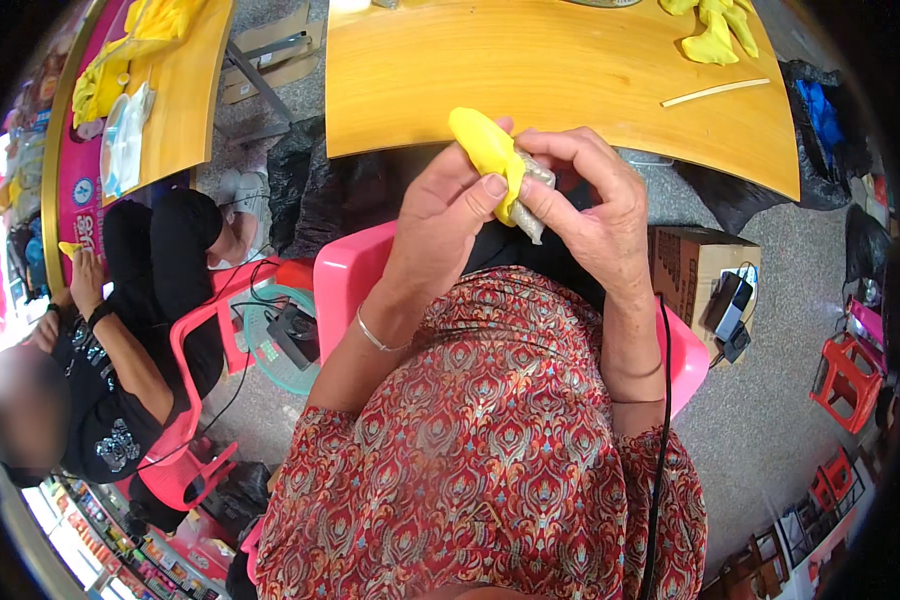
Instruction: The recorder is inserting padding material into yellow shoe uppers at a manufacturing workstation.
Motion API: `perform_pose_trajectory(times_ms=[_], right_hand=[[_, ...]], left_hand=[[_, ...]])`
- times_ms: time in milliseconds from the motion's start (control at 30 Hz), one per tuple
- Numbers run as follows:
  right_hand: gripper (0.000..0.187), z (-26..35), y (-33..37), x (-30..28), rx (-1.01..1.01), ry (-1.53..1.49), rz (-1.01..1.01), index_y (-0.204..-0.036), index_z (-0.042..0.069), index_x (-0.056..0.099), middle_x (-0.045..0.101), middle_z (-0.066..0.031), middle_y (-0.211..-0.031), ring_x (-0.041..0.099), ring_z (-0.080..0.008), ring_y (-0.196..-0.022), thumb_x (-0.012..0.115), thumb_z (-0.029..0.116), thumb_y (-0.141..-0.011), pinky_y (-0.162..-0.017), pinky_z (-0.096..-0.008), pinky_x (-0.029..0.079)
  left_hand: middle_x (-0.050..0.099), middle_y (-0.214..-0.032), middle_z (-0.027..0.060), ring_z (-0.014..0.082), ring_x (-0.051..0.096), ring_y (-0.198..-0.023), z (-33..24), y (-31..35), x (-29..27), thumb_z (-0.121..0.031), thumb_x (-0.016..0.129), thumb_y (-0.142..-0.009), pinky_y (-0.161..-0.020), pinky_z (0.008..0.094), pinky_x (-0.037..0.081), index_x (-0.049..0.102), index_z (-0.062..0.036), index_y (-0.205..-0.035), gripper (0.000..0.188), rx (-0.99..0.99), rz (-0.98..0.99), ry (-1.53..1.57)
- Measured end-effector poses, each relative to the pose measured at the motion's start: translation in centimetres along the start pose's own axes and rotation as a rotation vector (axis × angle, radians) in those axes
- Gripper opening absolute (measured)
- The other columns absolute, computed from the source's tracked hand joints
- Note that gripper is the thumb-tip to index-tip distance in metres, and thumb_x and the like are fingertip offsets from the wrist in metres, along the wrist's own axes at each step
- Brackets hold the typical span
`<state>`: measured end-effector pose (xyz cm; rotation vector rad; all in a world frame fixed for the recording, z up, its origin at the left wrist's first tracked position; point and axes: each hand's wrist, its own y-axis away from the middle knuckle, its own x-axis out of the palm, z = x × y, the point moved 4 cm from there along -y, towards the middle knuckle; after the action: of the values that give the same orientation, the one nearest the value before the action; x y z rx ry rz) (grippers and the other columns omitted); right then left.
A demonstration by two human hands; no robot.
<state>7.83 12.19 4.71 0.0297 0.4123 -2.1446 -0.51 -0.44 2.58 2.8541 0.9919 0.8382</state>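
Note:
Both my hands are raised just off the near edge of the table. A small yellow cloth piece, rounded and filled out at its far end, lies in my left hand, whose thumb presses on its side. At its near end a crinkled, see-through plastic packet with greyish contents shows beside the cloth. My right hand pinches this packet between thumb and fingers. The cloth hides how far the packet reaches into it.
On the wooden table lie a thin pale stick and yellow cloth pieces. Another person's hand at the left holds a small yellow piece. A cardboard box and red stools stand at the right.

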Motion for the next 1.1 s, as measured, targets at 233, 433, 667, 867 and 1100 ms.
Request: perform_pose_trajectory(times_ms=[233,433,667,867,1100], right_hand=[[0.014,-0.8,-0.4,-0.3,-0.023,-0.159,0.019,-0.089,0.003,0.068,0.066,-0.0034,-0.086,0.060,-0.0111,-0.080,0.073,0.006,-0.076,-0.072,-0.0244,0.047],[0.026,0.6,-0.3,-0.3,-0.255,-0.118,0.222,-0.106,0.003,0.071,0.054,-0.0065,-0.100,0.055,-0.0161,-0.085,0.070,0.003,-0.081,-0.075,-0.0277,0.047],[0.029,2.1,0.6,0.2,-0.265,-0.031,0.242,-0.111,0.008,0.070,0.052,-0.0057,-0.093,0.054,-0.0162,-0.084,0.068,0.002,-0.083,-0.074,-0.0274,0.046],[0.028,-0.1,0.2,1.1,-0.231,-0.074,0.283,-0.111,0.008,0.070,0.053,-0.0061,-0.090,0.055,-0.0168,-0.083,0.068,0.006,-0.083,-0.075,-0.0271,0.046],[0.032,0.3,-0.3,2.5,-0.322,-0.010,0.345,-0.111,0.007,0.070,0.051,-0.0049,-0.093,0.049,-0.0179,-0.086,0.073,0.010,-0.079,-0.078,-0.0294,0.042]], left_hand=[[0.045,-0.139,0.0191,0.0270,0.046,-0.128,-0.5,-0.1,0.6,-0.003,0.054,-0.094,-0.107,0.0403,0.038,0.040,0.0037,-0.138,0.046,0.029,0.046,0.111],[0.039,-0.144,0.0218,0.0309,0.037,-0.136,-1.6,0.0,0.4,-0.006,0.054,-0.095,-0.113,0.0450,0.032,0.038,0.0037,-0.140,0.048,0.145,0.100,0.133],[0.041,-0.143,0.0198,0.0285,0.040,-0.134,-2.2,1.5,0.7,-0.005,0.053,-0.096,-0.111,0.0436,0.034,0.036,0.0037,-0.140,0.049,0.181,0.139,-0.173],[0.049,-0.134,0.0161,0.0247,0.047,-0.126,-1.8,1.6,-0.9,-0.008,0.050,-0.097,-0.106,0.0372,0.039,0.041,0.0033,-0.137,0.043,-0.104,0.071,-0.119],[0.046,-0.137,0.0189,0.0268,0.046,-0.128,-1.0,-0.1,-1.7,-0.026,0.048,-0.100,-0.108,0.0427,0.038,0.035,0.0068,-0.138,0.052,0.070,0.094,0.237]])
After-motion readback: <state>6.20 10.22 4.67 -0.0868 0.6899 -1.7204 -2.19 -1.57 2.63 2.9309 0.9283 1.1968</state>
